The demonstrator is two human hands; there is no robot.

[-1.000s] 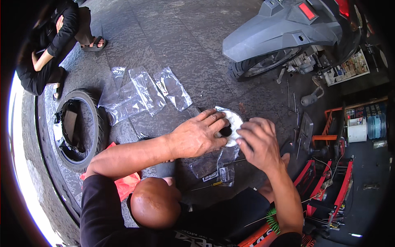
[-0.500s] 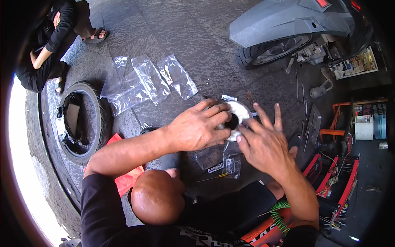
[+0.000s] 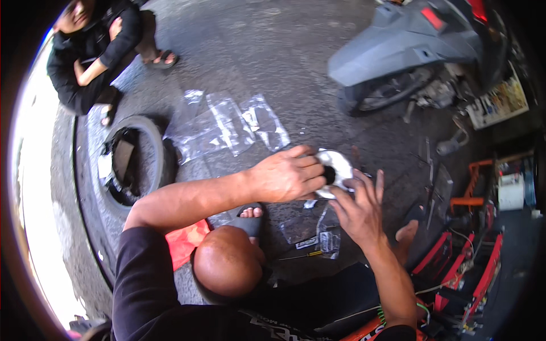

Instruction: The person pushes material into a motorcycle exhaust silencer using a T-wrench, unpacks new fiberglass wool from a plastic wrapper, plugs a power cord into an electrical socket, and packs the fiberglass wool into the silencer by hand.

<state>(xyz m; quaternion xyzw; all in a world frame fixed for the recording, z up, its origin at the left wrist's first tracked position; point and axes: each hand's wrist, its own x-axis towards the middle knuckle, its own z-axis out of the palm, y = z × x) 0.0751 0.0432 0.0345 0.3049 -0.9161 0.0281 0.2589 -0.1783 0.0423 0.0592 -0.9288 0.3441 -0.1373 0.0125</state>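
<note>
Between my hands, above the floor, is a round silver-white metal part (image 3: pixel 342 165) with a dark hole in its middle. My left hand (image 3: pixel 287 173) grips its left side with bent fingers, hiding that edge. My right hand (image 3: pixel 363 207) has its thumb and forefinger at the lower right rim, the other fingers more stretched. Below lie a small clear plastic packet (image 3: pixel 329 243) and a thin screwdriver (image 3: pixel 307 255) with a yellow handle, near my bent knee (image 3: pixel 227 258).
Clear plastic bags (image 3: pixel 227 125) lie on the floor ahead. A tyre (image 3: pixel 165 153) stands at the left, near a crouching person (image 3: pixel 94 62). Far right is a grey scooter's rear (image 3: pixel 392 54). Loose tools (image 3: pixel 430 165), an orange stand (image 3: pixel 471 187) and a red frame (image 3: pixel 483 273) are at the right.
The view has shifted, so the floor things appear further right and lower. My hands stay on the round part, which looks tilted more, and my right fingers are less spread.
</note>
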